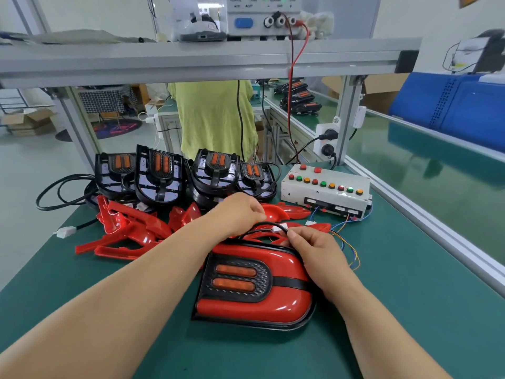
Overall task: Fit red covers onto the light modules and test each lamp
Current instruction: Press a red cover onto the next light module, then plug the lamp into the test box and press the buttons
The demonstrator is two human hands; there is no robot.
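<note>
Two hands: right hand (318, 251) in a pinch on the white connector (278, 229), left hand (240, 212) curled, grip unclear.

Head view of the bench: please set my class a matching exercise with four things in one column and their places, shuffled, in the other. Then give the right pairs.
Things
1. covered lamp
2. bare light modules
3. loose red covers
4. white connector

Places
A. pinched in the right hand
B. standing in a row at the back of the green mat
C. lying flat, nearest the person
D. heaped mid-mat

Pairs: 1-C, 2-B, 3-D, 4-A
</note>
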